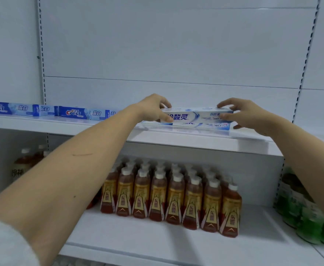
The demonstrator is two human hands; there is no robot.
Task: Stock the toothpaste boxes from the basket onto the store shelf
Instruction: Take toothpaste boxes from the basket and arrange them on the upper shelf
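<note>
Bare left hand, right hand gripping rectangular cardboard toothpaste box.

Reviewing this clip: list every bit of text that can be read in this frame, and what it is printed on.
"Crest" and "盐白": far-left blue toothpaste box on the upper shelf.
"Crest" and "盐白": second blue box; the boxes behind show "盐白" partly.
"冷酸灵", first character partly covered: white toothpaste box held by the left hand and right hand; its smaller print is blurred.
"东": amber bottles; the rest is unreadable.
Green bottles: labels too blurred.
</note>
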